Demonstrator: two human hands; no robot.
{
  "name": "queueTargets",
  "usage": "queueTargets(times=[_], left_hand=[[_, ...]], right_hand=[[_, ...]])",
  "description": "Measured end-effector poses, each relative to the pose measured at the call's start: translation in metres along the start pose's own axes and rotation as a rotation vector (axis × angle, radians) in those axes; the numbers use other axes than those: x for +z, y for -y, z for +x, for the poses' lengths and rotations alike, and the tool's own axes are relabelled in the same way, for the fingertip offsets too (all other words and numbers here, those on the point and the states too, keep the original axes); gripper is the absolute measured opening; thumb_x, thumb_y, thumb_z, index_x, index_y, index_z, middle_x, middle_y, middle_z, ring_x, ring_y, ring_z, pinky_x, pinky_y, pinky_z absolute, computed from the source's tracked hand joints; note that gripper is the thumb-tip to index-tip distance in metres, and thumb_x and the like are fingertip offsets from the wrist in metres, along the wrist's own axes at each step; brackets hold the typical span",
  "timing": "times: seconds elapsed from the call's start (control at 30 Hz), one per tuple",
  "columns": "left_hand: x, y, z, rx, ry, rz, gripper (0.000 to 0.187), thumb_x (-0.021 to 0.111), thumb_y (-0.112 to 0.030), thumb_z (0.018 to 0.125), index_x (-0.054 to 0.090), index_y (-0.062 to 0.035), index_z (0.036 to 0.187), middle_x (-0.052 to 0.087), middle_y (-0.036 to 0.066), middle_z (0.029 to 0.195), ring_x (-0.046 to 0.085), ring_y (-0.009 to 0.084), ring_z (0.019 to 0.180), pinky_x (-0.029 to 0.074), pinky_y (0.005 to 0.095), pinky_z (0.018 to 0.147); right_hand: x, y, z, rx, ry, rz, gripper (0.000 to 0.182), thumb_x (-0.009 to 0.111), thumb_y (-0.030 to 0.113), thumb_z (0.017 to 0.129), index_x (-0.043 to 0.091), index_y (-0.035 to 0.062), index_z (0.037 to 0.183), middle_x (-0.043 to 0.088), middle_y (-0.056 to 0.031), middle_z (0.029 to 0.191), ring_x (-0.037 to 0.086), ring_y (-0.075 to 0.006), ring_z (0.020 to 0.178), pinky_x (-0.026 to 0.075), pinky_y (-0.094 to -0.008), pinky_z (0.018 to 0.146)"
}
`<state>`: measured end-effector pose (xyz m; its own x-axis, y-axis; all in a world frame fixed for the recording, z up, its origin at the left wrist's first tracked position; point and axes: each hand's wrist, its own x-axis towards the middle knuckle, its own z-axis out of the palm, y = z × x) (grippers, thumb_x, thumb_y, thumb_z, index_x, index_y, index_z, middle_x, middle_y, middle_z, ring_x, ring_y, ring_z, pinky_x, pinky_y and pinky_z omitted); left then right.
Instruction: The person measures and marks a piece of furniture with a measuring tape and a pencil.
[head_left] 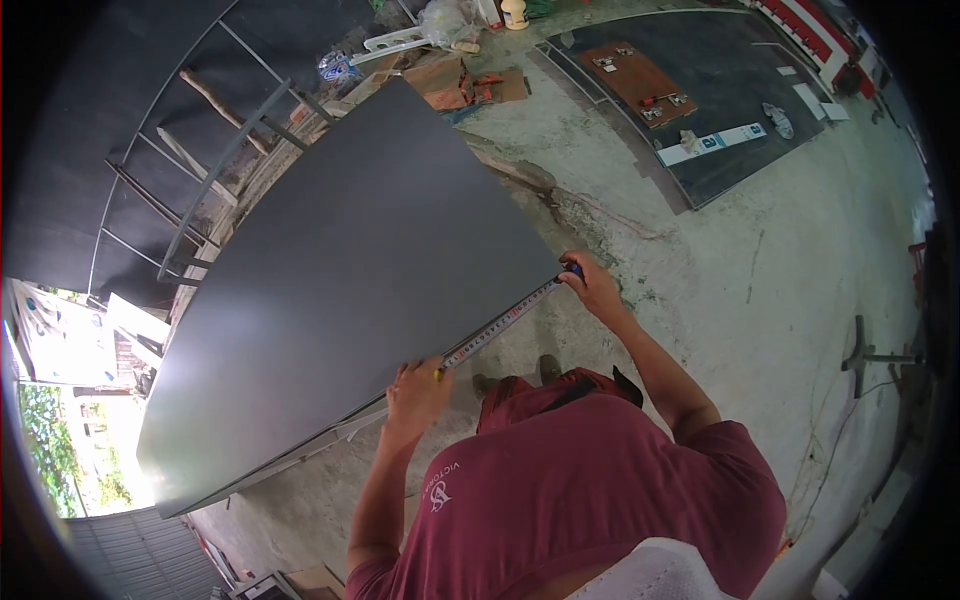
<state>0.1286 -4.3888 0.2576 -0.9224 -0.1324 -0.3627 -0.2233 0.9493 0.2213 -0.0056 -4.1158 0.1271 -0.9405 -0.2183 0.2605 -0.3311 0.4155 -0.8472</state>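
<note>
A large grey panel (330, 270) lies in front of me with its near edge towards my body. Along that edge runs a pulled-out measuring tape (500, 322). My right hand (592, 288) is closed round the dark tape case at the panel's right corner. My left hand (418, 398) lies at the edge further left, its fingers bent over the panel. Something small and yellow (439, 374) shows at its fingertips, beside the left part of the tape. The left thumb and fingertips are partly hidden.
A metal ladder-like frame (225, 180) stands beyond the panel at the left. On the floor at the upper right lies a dark board (740, 90), bearing a brown plate (636, 85) and a white strip (712, 145). Cardboard (440, 85) and plastic bags (445, 22) lie at the top.
</note>
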Motion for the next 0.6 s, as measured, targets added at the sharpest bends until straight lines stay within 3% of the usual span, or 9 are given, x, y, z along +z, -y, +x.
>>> queueTargets(times=[0.2, 0.37, 0.43, 0.6], left_hand=[[-0.001, 0.080, -0.045, -0.216, -0.005, 0.070, 0.028, 0.052, -0.031, 0.079, 0.061, -0.0107, 0.096, 0.059, 0.014, 0.095, 0.053, 0.0338, 0.093, 0.043, 0.0433, 0.080], [0.014, 0.166, -0.088, -0.246, 0.008, 0.054, 0.024, 0.053, -0.030, 0.079, 0.063, -0.0120, 0.091, 0.058, 0.013, 0.092, 0.054, 0.0319, 0.091, 0.043, 0.0424, 0.078], [0.018, 0.169, -0.099, -0.190, -0.087, 0.096, 0.018, 0.054, -0.025, 0.080, 0.064, -0.0108, 0.084, 0.058, 0.012, 0.086, 0.054, 0.0301, 0.088, 0.044, 0.0413, 0.075], [0.011, 0.155, -0.099, -0.205, -0.313, 0.101, 0.013, 0.057, -0.022, 0.077, 0.064, -0.0110, 0.082, 0.056, 0.009, 0.082, 0.053, 0.0291, 0.083, 0.044, 0.0403, 0.073]], right_hand=[[-0.003, 0.000, 0.004, 0.006, 0.046, -0.001, 0.033, 0.061, 0.027, 0.080, 0.049, 0.0065, 0.103, 0.058, -0.0147, 0.088, 0.059, -0.0308, 0.078, 0.046, -0.0347, 0.066], [-0.003, 0.000, 0.011, -0.059, 0.059, 0.014, 0.033, 0.061, 0.027, 0.080, 0.050, 0.0057, 0.102, 0.058, -0.0159, 0.087, 0.059, -0.0325, 0.079, 0.046, -0.0350, 0.066], [-0.005, 0.003, 0.011, 0.031, 0.099, 0.004, 0.034, 0.061, 0.028, 0.080, 0.050, 0.0053, 0.102, 0.058, -0.0167, 0.086, 0.059, -0.0335, 0.078, 0.046, -0.0352, 0.066], [0.003, -0.009, 0.006, 0.051, 0.080, -0.008, 0.034, 0.061, 0.027, 0.079, 0.051, 0.0050, 0.103, 0.059, -0.0165, 0.085, 0.059, -0.0330, 0.076, 0.046, -0.0348, 0.066]])
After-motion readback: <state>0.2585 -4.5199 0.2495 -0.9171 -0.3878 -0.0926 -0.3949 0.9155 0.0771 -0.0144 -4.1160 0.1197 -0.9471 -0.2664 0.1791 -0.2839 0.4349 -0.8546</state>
